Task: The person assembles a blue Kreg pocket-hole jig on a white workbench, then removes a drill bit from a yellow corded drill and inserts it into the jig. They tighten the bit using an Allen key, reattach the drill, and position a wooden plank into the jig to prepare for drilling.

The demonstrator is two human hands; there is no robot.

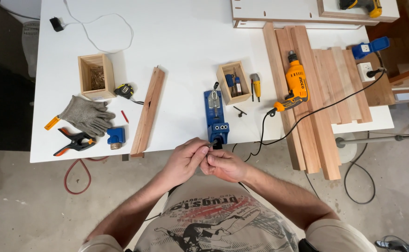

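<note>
Blue plastic marks the pocket-hole jig [216, 116], lying lengthwise at the near edge of the white table [181, 37] with its drill-guide end toward the person. Both hands meet just below that end, at the jig's six o'clock. The left hand [185, 158] is curled, thumb and fingertips pinched around something small and dark; the right hand [225, 165] is closed in the same way against it, so the two share one tiny piece, too small to identify. Held off the table edge, close to the body, it sits where both sets of fingers can work it.

At the jig's one o'clock stands a small open wooden box [234, 82] of bits, with a yellow-handled driver [256, 86] beside it, near enough to reach. At three o'clock an orange corded drill [294, 86] rests on a stack of timber boards [307, 98], its cord trailing off the edge. At nine o'clock a single wooden strip [148, 111] lies alone. Farther out that way lie grey gloves [87, 115], an orange spring clamp [73, 141], a tape measure [125, 90] and a wooden box of screws [95, 74].
</note>
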